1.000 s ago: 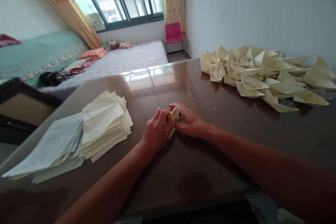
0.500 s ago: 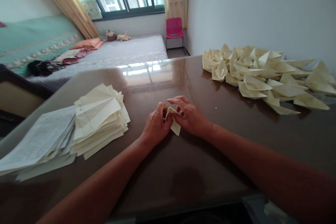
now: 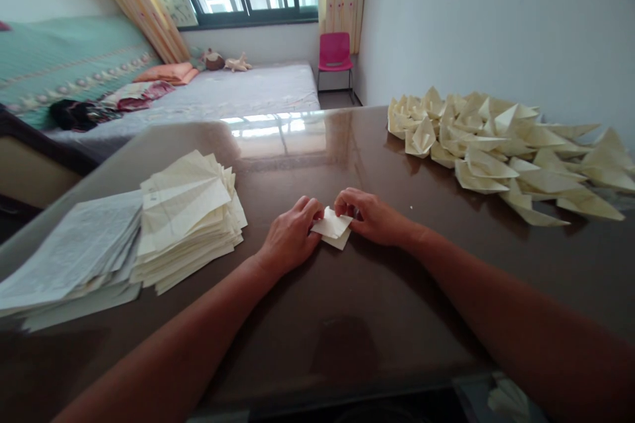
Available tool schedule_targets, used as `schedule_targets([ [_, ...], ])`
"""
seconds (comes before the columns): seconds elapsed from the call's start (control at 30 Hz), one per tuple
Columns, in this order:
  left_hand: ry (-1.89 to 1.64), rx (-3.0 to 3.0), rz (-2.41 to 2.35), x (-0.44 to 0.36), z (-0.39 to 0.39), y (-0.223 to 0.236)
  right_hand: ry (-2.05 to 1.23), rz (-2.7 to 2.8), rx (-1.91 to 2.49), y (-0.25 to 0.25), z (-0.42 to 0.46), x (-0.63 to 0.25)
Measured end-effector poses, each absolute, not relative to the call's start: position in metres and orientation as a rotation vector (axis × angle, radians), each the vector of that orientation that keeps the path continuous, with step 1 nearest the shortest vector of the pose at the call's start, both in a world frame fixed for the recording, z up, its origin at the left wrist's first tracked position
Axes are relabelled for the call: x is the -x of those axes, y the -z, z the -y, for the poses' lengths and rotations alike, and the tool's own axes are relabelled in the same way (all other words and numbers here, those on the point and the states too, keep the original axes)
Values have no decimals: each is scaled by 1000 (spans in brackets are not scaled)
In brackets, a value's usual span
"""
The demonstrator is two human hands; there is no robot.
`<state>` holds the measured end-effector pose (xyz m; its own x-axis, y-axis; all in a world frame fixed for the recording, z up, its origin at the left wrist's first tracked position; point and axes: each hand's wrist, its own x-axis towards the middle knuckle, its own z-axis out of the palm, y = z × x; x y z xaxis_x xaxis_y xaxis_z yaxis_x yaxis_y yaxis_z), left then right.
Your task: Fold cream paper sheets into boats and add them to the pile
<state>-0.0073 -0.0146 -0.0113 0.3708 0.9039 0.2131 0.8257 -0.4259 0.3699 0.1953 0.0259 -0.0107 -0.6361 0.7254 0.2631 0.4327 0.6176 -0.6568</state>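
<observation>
A small folded piece of cream paper [image 3: 332, 227] lies low over the brown table [image 3: 347, 317], held between both hands. My left hand [image 3: 290, 236] pinches its left edge with thumb and fingers. My right hand [image 3: 371, 217] grips its right corner. The two hands almost touch over the paper. To the left sits a stack of cream paper sheets [image 3: 186, 215], fanned out, and beside it a stack of printed sheets [image 3: 69, 258].
A heap of folded paper boats [image 3: 501, 145] covers the table's far right, by the white wall. Beyond the table are a bed [image 3: 208, 96], a pink chair [image 3: 335, 56], curtains and a window. A dark cabinet stands at the left edge.
The folded paper went from upright between my fingers to lying flatter, near the table. Both hands lowered and spread slightly apart. The camera shifted a little.
</observation>
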Motion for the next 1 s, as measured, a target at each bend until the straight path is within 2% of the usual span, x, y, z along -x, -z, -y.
schedule_targets([
  [0.17,-659,-2478,-1433,0,21,16,-608,2316,1090,16,-21,-189],
  [0.37,-702,-2392,-1449,-6,20,17,-705,2274,1047,19,-21,-184],
  [0.67,-733,-2344,-1510,-9,22,17,-579,2274,1141,18,-18,-182],
  [0.87,-540,-2422,-1596,-8,17,16,-476,2357,1199,17,-16,-185],
  [1.0,-354,-2554,-1556,1,20,6,-539,2432,1040,14,-23,-195],
])
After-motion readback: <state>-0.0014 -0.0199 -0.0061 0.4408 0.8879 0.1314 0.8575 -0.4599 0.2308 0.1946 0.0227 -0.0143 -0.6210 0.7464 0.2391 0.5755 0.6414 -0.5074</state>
